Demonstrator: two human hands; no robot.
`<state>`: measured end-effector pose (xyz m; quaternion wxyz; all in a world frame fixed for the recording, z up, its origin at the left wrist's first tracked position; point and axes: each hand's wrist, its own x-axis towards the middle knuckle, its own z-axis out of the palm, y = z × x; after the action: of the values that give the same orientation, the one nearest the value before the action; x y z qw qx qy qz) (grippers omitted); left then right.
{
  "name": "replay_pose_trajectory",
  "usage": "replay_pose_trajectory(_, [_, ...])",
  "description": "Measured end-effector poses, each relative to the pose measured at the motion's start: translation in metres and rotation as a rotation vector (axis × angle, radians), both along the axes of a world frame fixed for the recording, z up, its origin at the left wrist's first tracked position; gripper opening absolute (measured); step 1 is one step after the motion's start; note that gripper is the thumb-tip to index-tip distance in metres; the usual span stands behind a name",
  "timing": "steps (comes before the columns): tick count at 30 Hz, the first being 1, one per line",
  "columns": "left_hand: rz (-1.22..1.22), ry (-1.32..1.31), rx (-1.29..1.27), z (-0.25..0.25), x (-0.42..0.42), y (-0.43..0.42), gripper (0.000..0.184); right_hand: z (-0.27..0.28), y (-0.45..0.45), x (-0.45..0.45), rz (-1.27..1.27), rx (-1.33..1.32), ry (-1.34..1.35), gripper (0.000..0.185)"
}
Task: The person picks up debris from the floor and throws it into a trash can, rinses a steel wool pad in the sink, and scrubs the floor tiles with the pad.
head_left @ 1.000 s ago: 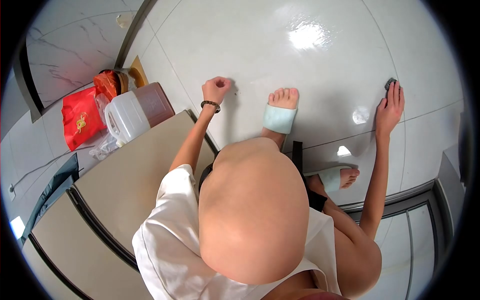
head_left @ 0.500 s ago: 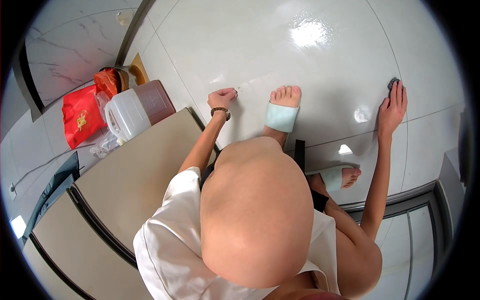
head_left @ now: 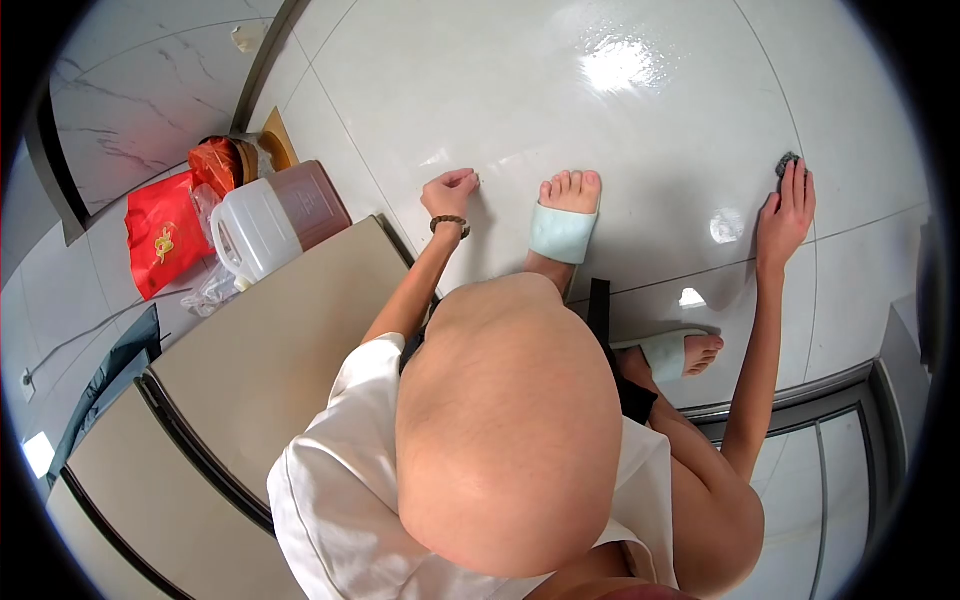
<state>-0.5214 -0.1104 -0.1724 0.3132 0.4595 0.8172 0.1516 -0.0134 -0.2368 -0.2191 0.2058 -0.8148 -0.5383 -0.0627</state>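
Observation:
My left hand (head_left: 449, 192) is closed in a pinch just above the floor tiles (head_left: 690, 120), left of the foot. A tiny speck shows at its fingertips, too small to name. Around that wrist is a brown bead bracelet (head_left: 449, 226). Far to the right, my right hand (head_left: 787, 222) is down at the floor with fingers stretched forward over a dark grey steel wool scourer (head_left: 786, 163). Its fingertips press on the scourer, which is partly hidden under them.
Pale slippers (head_left: 562, 234) are on both feet. At left stand a plastic jug (head_left: 262, 228), a red bag (head_left: 163, 232) and a beige cabinet (head_left: 270, 340). A door track (head_left: 790, 395) runs along the lower right. Wet shine (head_left: 620, 65) marks the far floor.
My left hand has shifted slightly right and forward, onto the spot where small crumbs showed on the tiles. My right hand and the scourer have barely moved.

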Motion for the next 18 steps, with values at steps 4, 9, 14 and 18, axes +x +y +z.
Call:
replay_pose_trajectory(4, [-0.190, 0.172, 0.021, 0.004, 0.006, 0.002, 0.020, -0.001, 0.000, 0.000, -0.002, 0.004, 0.005, 0.051])
replay_pose_trajectory(9, [-0.427, 0.238, 0.106, -0.008, 0.000, -0.003, 0.019, 0.000, 0.000, 0.000, 0.003, 0.001, -0.002, 0.051])
replay_pose_trajectory(14, [-0.605, 0.270, 0.176, -0.007, -0.002, -0.007, 0.016, -0.001, 0.000, 0.000, -0.004, -0.017, -0.005, 0.051])
replay_pose_trajectory(18, [-0.694, 0.282, 0.253, -0.010, -0.005, -0.007, 0.012, -0.001, 0.000, 0.000, -0.006, -0.014, -0.011, 0.052])
